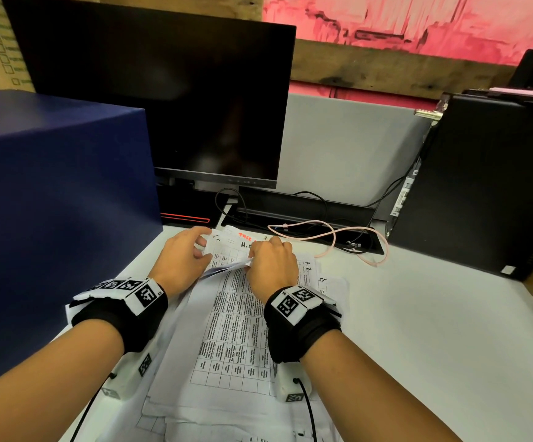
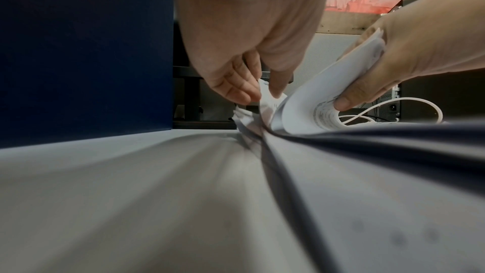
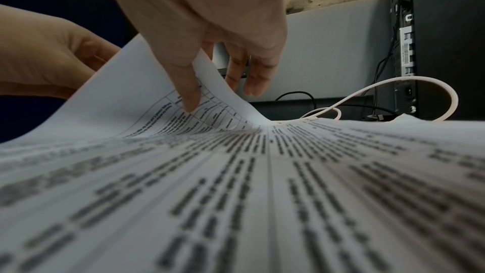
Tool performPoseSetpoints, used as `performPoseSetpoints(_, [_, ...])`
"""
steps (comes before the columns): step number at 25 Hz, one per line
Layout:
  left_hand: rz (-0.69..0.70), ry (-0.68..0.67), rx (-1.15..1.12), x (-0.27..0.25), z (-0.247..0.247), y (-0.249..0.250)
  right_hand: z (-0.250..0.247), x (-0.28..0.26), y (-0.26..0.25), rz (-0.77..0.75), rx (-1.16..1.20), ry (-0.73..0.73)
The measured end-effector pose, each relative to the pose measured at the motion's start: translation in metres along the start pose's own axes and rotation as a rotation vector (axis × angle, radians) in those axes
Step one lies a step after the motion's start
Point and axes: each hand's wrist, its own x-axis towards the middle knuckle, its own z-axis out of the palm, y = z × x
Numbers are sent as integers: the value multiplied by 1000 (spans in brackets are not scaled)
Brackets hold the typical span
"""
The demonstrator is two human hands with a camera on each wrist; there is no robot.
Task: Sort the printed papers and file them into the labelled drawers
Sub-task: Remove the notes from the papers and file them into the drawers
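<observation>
Both hands, left hand (image 1: 183,257) and right hand (image 1: 271,262), pinch curled printed papers (image 1: 233,330) (thin, table-printed).

In front of me a dark monitor (image 1: 163,100) stands at the back of the white desk (image 1: 434,314). A black computer tower (image 1: 488,180) stands to my right. A pink cable (image 1: 332,237) loops on the desk, beside black cables (image 1: 226,202).

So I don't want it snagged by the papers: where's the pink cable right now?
In the head view the pink cable lies looped on the desk beyond and to the right of the right hand, in front of the black computer tower.
</observation>
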Motion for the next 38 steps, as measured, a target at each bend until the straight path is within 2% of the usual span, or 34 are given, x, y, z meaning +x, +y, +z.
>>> performPoseSetpoints(4, [-82,37,-65,-1,-1,2,0,0,0,-7,-5,-1])
performPoseSetpoints(16, [-123,31,-36,0,-1,-1,1,1,0,-3,-6,-1])
performPoseSetpoints(25, [-95,2,56,2,1,-5,3,2,1,-8,1,3])
performPoseSetpoints(32, [-13,98,101,-1,-5,1,3,2,1,-3,8,16])
performPoseSetpoints(38, [29,-42,145,0,-2,-4,4,3,2,-7,12,27])
